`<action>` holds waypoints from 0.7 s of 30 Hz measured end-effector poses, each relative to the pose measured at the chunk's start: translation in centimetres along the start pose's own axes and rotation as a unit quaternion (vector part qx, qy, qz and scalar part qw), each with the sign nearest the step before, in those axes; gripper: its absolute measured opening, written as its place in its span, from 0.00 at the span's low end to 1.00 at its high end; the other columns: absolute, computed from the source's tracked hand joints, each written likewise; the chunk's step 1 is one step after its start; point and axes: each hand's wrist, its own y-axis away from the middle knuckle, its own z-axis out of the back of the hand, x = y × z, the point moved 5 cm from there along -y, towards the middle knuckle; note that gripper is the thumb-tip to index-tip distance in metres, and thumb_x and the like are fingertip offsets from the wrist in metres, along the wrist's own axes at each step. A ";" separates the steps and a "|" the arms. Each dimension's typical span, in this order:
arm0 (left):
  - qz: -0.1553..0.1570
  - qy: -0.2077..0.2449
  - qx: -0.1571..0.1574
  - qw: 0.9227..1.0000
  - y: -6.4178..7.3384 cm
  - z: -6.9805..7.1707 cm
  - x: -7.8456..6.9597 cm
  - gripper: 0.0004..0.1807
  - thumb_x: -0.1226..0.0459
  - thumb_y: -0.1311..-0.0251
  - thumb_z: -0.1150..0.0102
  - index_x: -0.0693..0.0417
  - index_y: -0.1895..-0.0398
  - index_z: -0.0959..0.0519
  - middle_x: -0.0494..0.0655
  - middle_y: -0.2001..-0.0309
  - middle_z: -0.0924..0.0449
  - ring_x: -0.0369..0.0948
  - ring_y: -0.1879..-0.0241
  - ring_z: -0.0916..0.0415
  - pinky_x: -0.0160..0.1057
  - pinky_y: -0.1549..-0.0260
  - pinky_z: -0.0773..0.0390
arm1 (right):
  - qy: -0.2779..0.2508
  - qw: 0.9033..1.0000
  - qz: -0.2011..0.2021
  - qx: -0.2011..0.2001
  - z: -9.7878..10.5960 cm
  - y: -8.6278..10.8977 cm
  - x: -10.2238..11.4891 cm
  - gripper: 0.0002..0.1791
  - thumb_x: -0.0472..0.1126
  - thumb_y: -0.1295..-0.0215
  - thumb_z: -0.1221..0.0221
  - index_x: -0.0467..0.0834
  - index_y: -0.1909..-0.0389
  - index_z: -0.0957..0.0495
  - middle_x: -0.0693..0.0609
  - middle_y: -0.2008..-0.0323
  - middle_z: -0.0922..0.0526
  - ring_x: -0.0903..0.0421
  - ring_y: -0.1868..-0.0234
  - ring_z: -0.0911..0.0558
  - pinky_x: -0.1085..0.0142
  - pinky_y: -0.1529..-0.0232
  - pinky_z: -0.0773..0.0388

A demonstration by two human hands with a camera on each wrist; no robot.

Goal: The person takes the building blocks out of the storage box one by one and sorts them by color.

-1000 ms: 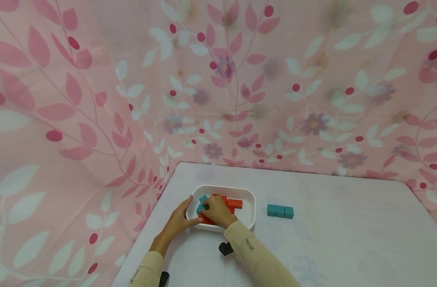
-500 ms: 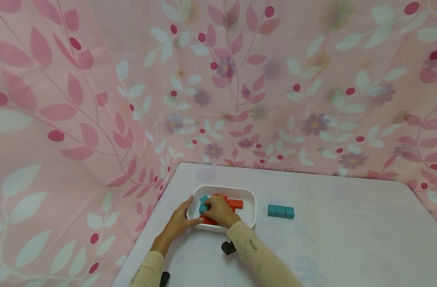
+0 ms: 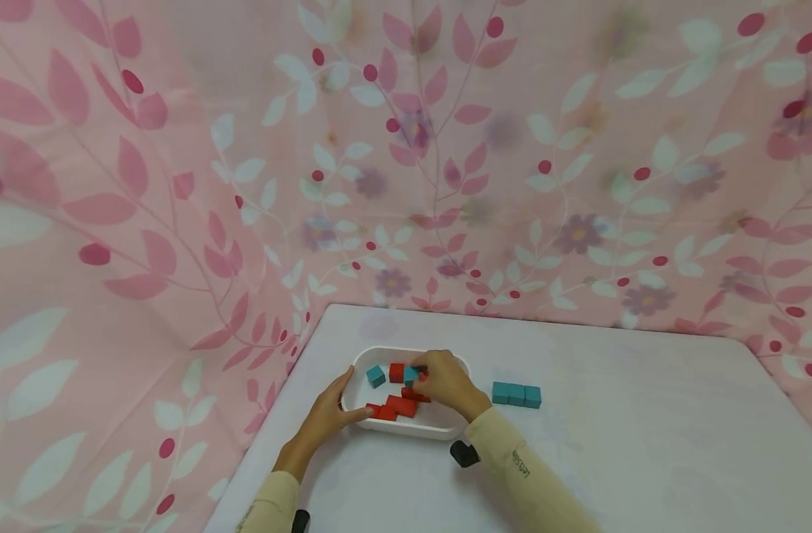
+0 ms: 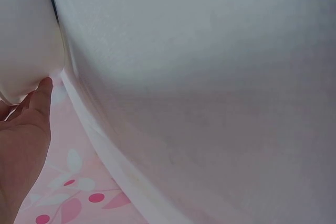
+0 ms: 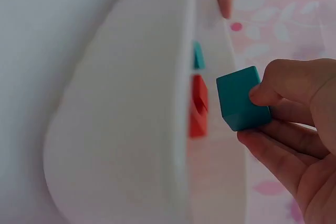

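My right hand (image 3: 448,383) pinches a teal cube (image 3: 411,375) above the white tray (image 3: 422,431). In the right wrist view, thumb and fingers hold this cube (image 5: 237,100) clear of the tray wall (image 5: 121,124). At the tray's left end, my left hand (image 3: 324,411) holds the tray, with its thumb over the near rim and its fingers along the outer wall. Another teal cube (image 3: 375,376) sits inside at the left. Several red blocks (image 3: 402,405) lie around the middle, some partly hidden by my right hand.
Right of the tray, a row of three teal cubes (image 3: 516,394) stands on the white tabletop (image 3: 645,429). A pink floral cloth (image 3: 445,207) hangs behind the table and along its left side. Black wrist mounts (image 3: 464,453) show below the sleeves.
My right hand has picked up a teal cube from the tray's left part and moved right with it, uncovering red blocks. The left hand has stayed at the tray's left end.
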 end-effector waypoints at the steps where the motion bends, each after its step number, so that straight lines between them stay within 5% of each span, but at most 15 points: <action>1: 0.003 0.000 -0.001 1.000 0.0 0.0 0.0 0.58 0.46 0.57 0.24 0.45 0.23 0.46 0.49 0.26 0.43 0.53 0.27 0.48 0.52 0.40 0.30 | 0.003 1.000 -0.001 -0.006 0.7 0.3 -0.2 0.18 0.35 0.44 0.32 0.39 0.51 0.16 0.49 0.60 0.16 0.49 0.59 0.21 0.62 0.56 0.18; 13: -0.001 -0.009 0.000 1.000 -0.3 0.0 0.0 0.58 0.48 0.56 0.24 0.48 0.23 0.47 0.52 0.26 0.43 0.54 0.28 0.47 0.52 0.38 0.33 | 0.048 0.995 -0.037 -0.075 9.6 4.6 -4.6 0.18 0.34 0.47 0.33 0.34 0.54 0.17 0.43 0.55 0.16 0.45 0.57 0.15 0.55 0.57 0.16; 21: 0.000 -0.019 0.002 1.000 -0.1 0.0 -0.1 0.58 0.48 0.56 0.24 0.47 0.23 0.48 0.53 0.27 0.43 0.55 0.28 0.46 0.52 0.40 0.32 | 0.051 0.993 -0.045 -0.099 13.0 8.8 -8.0 0.17 0.31 0.47 0.35 0.30 0.54 0.18 0.38 0.55 0.17 0.42 0.58 0.15 0.54 0.59 0.16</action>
